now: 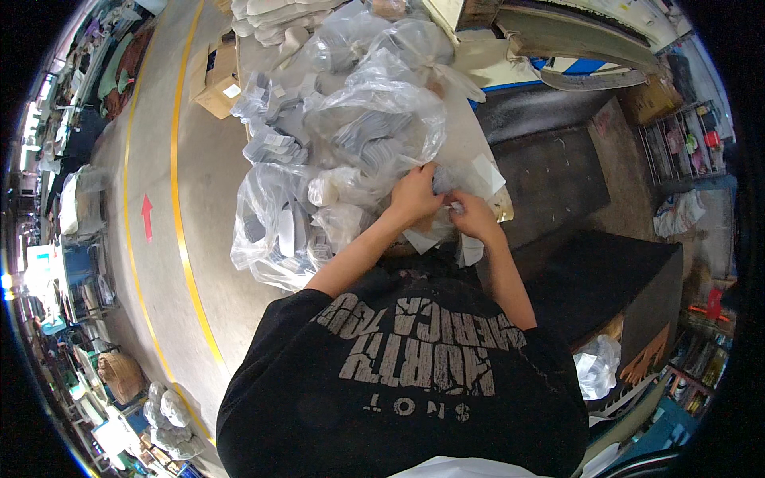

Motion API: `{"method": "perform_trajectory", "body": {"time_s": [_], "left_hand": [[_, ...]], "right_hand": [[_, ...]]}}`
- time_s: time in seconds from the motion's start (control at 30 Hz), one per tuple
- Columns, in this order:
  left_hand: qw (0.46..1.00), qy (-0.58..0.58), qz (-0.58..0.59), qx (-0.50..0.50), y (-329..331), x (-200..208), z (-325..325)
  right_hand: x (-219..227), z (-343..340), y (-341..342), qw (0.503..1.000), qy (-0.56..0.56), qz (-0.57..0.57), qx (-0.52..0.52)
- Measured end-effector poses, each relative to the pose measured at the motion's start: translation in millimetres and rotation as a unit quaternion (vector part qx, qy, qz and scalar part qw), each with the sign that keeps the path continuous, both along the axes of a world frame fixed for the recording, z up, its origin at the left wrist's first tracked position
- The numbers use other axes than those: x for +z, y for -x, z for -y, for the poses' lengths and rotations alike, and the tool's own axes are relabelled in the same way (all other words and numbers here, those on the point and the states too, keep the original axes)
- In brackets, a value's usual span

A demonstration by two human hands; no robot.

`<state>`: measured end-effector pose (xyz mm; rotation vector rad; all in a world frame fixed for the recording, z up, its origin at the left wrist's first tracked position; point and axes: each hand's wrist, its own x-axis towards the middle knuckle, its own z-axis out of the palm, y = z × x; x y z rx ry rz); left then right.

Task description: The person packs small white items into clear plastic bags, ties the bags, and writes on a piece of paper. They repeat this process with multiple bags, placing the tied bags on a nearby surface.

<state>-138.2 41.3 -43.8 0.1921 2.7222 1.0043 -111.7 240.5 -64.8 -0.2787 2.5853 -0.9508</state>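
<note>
Close in front of my body, both hands meet at a small clear plastic bag (456, 177) near the table's right edge. My left hand (417, 196) is closed around the bag's near left side. My right hand (473, 217) pinches a gathered, whitish bit of plastic, which looks like the bag's neck; the fingertips partly hide it. Left of my hands lie knotted clear bags (343, 185). A large open plastic bag (374, 127) beyond them holds stacked grey, sole-shaped pieces. Another open bag (275, 231) with similar pieces lies at the table's near left.
White paper sheets (488, 174) lie at the table's right edge. A cardboard box (217, 80) stands on the left, beside a floor aisle with yellow lines (177, 159). A machine (574, 48) stands at the far right, and a black bench (613, 279) is on my right.
</note>
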Motion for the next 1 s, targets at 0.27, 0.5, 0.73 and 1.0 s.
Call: {"method": "perform_trajectory", "body": {"time_s": [0.27, 0.5, 0.73, 1.0], "left_hand": [[0.994, -0.092, 0.022, -0.05, -19.7, 37.6, 28.8], [0.91, -0.387, 0.135, -0.058, -16.8, 78.5, 56.3], [0.956, -0.248, 0.101, -0.118, -10.0, 45.2, 71.9], [0.998, 0.002, -0.034, -0.045, -45.5, 34.7, 33.8]], "right_hand": [[26.3, -33.7, 11.3, 0.998, 0.007, -0.01, -0.059], [10.5, -14.6, 10.7, 0.99, 0.105, 0.07, -0.06], [-9.2, 5.0, 27.1, 0.999, -0.027, 0.008, 0.017], [-13.5, 24.3, 17.5, 0.999, -0.032, 0.029, -0.028]]}}
